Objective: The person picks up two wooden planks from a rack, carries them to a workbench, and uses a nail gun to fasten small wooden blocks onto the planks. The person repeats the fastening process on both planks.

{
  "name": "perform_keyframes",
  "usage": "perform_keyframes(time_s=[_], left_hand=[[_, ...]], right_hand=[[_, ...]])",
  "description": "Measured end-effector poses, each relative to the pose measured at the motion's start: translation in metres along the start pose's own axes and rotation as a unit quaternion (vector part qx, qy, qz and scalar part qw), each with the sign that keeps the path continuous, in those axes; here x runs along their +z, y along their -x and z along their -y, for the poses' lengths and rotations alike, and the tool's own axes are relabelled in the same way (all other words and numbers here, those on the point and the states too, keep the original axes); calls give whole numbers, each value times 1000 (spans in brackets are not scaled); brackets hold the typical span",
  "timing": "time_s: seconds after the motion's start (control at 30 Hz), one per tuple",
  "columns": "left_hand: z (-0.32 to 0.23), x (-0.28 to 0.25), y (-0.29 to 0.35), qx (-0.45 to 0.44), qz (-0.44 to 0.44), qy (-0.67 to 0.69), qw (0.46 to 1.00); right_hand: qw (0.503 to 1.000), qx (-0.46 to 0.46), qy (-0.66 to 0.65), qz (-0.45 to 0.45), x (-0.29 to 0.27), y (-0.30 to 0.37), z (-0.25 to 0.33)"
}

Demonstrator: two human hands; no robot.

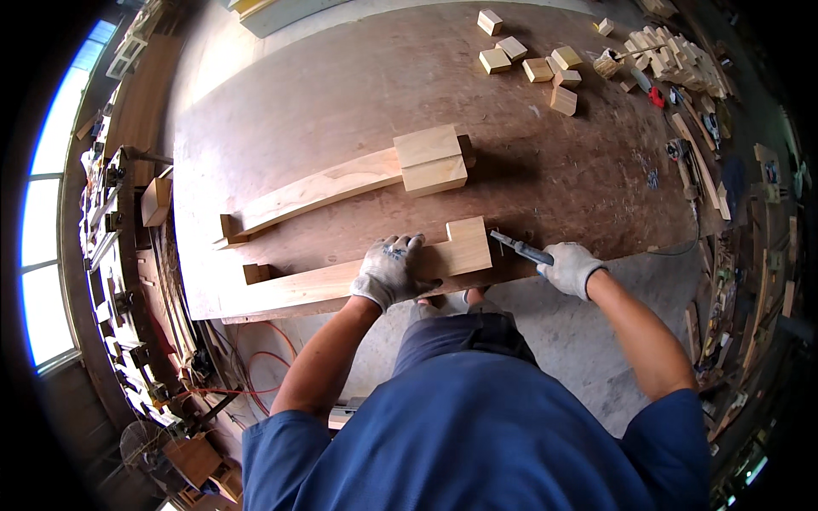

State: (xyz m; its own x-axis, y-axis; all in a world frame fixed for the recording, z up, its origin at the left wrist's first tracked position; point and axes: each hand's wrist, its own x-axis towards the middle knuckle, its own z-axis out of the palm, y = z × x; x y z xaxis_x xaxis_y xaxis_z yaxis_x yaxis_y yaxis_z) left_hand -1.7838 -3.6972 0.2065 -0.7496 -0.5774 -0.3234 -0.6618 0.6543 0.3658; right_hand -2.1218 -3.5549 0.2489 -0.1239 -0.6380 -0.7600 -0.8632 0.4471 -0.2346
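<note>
My left hand (390,268), in a pale work glove, lies across the near wooden beam (315,285), gripping it beside the wider block (469,245) at its right end. Curled around the grey handle of a hand tool (530,252) is my right hand (571,271), also gloved. The tool's slim metal end points at the block's right edge; its exact kind is unclear. Beyond lies a second, slightly curved beam (319,183) with a thick two-piece block (430,160) at its right end. Small wood blocks (256,273) sit by the beams' left ends.
Both beams lie on a large brown worktable (341,94). Several loose wood blocks (538,70) are scattered at the far right, near a pile of small pieces (673,55) and a red-handled tool (655,97). Wood strips (697,162) line the right edge. A red hose (256,366) loops on the floor.
</note>
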Motion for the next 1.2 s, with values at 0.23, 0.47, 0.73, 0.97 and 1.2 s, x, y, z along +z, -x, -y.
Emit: perform_keyframes(time_s=[0.23, 0.47, 0.73, 0.97, 1.2], left_hand=[[2, 3, 1, 11, -19, 1, 1000], [2, 0, 2, 20, -27, 4, 999], [4, 2, 4, 16, -30, 3, 999], [3, -3, 3, 2, 4, 23, 1000], [4, -1, 3, 8, -10, 16, 1000]], right_hand=[[992, 26, 127, 2, -32, 12, 26], [977, 16, 213, 10, -42, 12, 50], [972, 43, 228, 42, -52, 8, 49], [975, 45, 216, 34, -53, 8, 53], [977, 46, 207, 33, -49, 3, 52]])
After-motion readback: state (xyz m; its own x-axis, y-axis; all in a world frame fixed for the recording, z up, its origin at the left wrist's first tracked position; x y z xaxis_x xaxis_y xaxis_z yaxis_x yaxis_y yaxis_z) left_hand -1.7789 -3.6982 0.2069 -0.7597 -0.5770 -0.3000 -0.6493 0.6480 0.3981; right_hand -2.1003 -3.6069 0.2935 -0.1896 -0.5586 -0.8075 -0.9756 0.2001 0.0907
